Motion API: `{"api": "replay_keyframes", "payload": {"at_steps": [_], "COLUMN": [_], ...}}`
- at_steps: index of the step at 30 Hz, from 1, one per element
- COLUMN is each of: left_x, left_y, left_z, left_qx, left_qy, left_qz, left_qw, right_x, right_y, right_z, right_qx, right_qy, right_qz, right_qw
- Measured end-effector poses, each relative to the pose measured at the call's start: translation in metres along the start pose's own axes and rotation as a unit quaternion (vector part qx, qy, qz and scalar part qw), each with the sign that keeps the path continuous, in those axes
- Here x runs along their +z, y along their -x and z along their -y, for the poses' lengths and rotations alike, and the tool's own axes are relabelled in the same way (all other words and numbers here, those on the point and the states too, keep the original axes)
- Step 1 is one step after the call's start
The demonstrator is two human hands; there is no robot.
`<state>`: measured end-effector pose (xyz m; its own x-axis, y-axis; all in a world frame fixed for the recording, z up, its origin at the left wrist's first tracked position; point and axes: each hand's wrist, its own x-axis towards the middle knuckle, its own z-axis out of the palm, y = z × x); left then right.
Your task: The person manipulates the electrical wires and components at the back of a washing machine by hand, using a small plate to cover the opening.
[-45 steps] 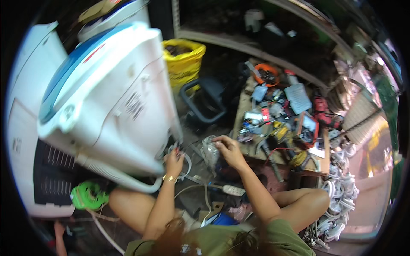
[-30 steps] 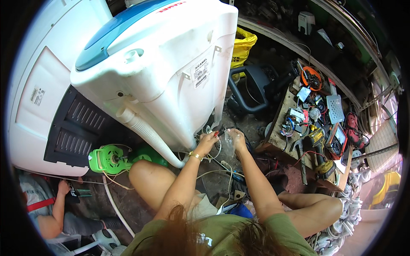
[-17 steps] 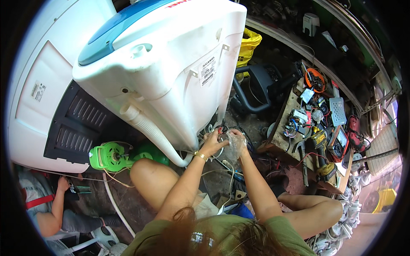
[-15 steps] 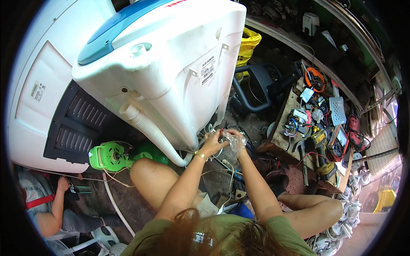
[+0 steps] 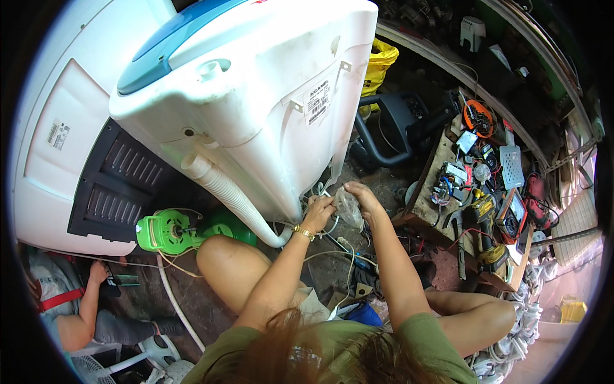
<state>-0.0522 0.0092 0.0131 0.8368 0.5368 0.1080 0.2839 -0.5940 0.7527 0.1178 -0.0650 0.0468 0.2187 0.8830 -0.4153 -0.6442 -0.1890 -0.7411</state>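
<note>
My left hand [image 5: 318, 211], with a gold band at the wrist, has bent fingers closed on something I cannot make out, among pale cables beside the lower edge of a large white appliance [image 5: 256, 96] with a blue top. Just right of it my right hand [image 5: 363, 197] grips a crumpled clear plastic bag [image 5: 347, 208] from above, its lower part hanging between the hands. A ribbed white hose [image 5: 224, 195] and a smooth pipe run down the appliance to the left of my hands.
A co-worker's hand [image 5: 98, 272] is at lower left, near a green motor housing [image 5: 163, 232]. A second white panel [image 5: 57, 141] stands left. Right, a low wooden bench [image 5: 422, 211] holds tools, drills and electronics. A yellow bag [image 5: 377, 61] and dark handled machine [image 5: 387, 128] stand behind.
My right hand has risen and moved slightly right with the bag, which now hangs more to the left of that hand. The view has shifted slightly.
</note>
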Motion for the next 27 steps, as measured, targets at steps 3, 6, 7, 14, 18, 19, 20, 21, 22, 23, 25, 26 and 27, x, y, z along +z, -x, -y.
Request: {"api": "replay_keyframes", "payload": {"at_steps": [3, 6, 7, 14, 18, 19, 20, 21, 22, 23, 25, 26, 27], "left_x": [0.002, 0.004, 0.003, -0.005, -0.005, -0.005, -0.004, -0.004, -0.004, -0.003, -0.001, 0.001, 0.003], "left_y": [0.001, -0.001, -0.002, -0.015, -0.018, -0.018, -0.018, -0.017, -0.016, -0.016, -0.014, -0.014, -0.014], "left_z": [0.008, 0.009, 0.007, -0.022, -0.028, -0.028, -0.026, -0.025, -0.023, -0.022, -0.022, -0.022, -0.023], "left_qx": [0.079, 0.043, -0.016, -0.203, -0.267, -0.264, -0.239, -0.237, -0.242, -0.214, -0.194, -0.168, -0.163], "left_qy": [0.015, -0.019, -0.049, 0.010, -0.018, -0.007, -0.013, -0.013, -0.008, 0.003, 0.032, 0.032, 0.027], "left_qz": [-0.072, -0.088, -0.049, -0.070, -0.108, -0.130, -0.146, -0.140, -0.128, -0.102, -0.040, -0.036, -0.030], "left_qw": [0.994, 0.995, 0.997, 0.977, 0.957, 0.956, 0.960, 0.961, 0.962, 0.972, 0.980, 0.985, 0.986], "right_x": [0.006, 0.013, 0.014, 0.010, 0.005, 0.005, 0.005, 0.004, 0.004, 0.005, -0.003, -0.007, -0.012], "right_y": [-0.013, -0.014, -0.014, -0.014, -0.019, -0.019, -0.020, -0.018, -0.015, -0.012, -0.001, 0.004, 0.010], "right_z": [-0.019, -0.038, -0.040, -0.032, -0.042, -0.045, -0.047, -0.045, -0.044, -0.041, -0.025, -0.016, -0.010], "right_qx": [0.131, 0.147, 0.185, 0.153, 0.172, 0.186, 0.179, 0.135, 0.071, 0.050, 0.016, 0.028, 0.022], "right_qy": [-0.056, -0.001, -0.027, -0.025, -0.035, -0.044, -0.027, -0.035, -0.016, 0.000, -0.057, -0.083, -0.075], "right_qz": [0.001, -0.008, -0.008, -0.011, 0.035, 0.070, 0.030, 0.063, 0.021, -0.014, -0.048, -0.091, -0.086], "right_qw": [0.990, 0.989, 0.982, 0.988, 0.984, 0.979, 0.983, 0.988, 0.997, 0.999, 0.997, 0.992, 0.993]}}
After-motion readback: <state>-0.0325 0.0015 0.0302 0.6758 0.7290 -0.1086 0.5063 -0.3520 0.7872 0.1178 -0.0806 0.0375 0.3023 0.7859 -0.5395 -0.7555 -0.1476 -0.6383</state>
